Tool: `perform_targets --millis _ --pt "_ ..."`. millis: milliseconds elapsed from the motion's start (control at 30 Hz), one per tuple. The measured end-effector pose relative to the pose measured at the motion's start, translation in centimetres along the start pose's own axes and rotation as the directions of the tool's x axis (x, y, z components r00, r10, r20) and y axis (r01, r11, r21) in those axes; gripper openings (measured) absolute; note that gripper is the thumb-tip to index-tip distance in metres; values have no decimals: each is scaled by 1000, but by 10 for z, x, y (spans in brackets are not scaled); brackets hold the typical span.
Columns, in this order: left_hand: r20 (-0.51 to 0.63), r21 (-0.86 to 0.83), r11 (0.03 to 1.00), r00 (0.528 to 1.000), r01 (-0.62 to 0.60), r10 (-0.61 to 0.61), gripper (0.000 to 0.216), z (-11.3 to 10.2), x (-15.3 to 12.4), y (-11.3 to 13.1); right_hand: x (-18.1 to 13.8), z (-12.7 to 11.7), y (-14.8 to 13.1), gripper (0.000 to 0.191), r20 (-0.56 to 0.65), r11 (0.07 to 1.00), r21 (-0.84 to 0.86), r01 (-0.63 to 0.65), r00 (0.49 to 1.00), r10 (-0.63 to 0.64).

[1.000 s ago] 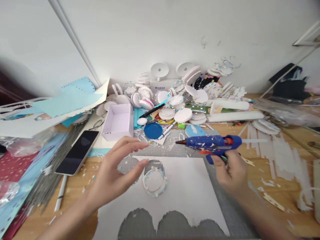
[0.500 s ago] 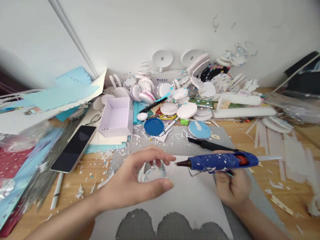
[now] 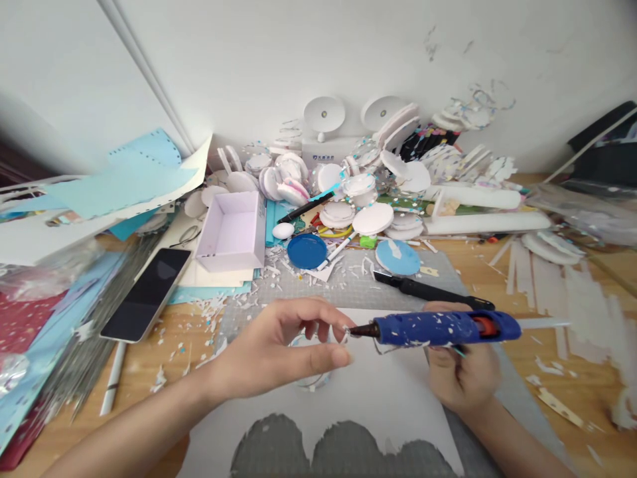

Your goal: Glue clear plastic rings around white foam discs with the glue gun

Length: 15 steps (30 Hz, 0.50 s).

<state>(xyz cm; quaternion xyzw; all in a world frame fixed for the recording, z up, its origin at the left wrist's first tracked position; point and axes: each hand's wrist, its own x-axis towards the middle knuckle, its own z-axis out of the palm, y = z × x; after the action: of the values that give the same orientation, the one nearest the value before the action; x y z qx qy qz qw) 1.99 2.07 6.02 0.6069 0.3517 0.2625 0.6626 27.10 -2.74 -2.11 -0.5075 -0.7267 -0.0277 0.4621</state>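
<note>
My right hand (image 3: 465,372) is wrapped round the handle of a blue hot glue gun (image 3: 428,330) flecked with white. Its dark nozzle points left, and a pale glue stick (image 3: 545,322) sticks out at the back. My left hand (image 3: 293,345) is curved, thumb and fingers apart, with the fingertips right at the nozzle. A tiny whitish bit shows there, too small to make out. Below and behind the left hand, a clear round piece (image 3: 313,380) rests on white sheet material (image 3: 388,398) with curved cut-outs; the hand partly hides it.
A black utility knife (image 3: 438,290) lies beyond the glue gun. Farther back are a blue disc (image 3: 307,251), a light blue disc (image 3: 397,257), a pale lilac box (image 3: 231,232) and piled white discs (image 3: 373,218). A phone (image 3: 146,292) lies left. Scraps litter the grey cutting mat (image 3: 279,292).
My left hand has shifted right, its fingertips coming to the nozzle tip. More of the clear piece's near edge shows under the hand. The glue gun has moved slightly right.
</note>
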Motion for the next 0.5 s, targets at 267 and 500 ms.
perform_targets --millis 267,500 --pt "-47 -151 988 998 40 -47 14 2 2 -1 1 1 1 11 -42 999 -20 33 999 -34" --pt "-115 -51 998 993 -29 23 12 -12 -7 -2 0 0 2 14 -47 999 -53 8 999 -11"
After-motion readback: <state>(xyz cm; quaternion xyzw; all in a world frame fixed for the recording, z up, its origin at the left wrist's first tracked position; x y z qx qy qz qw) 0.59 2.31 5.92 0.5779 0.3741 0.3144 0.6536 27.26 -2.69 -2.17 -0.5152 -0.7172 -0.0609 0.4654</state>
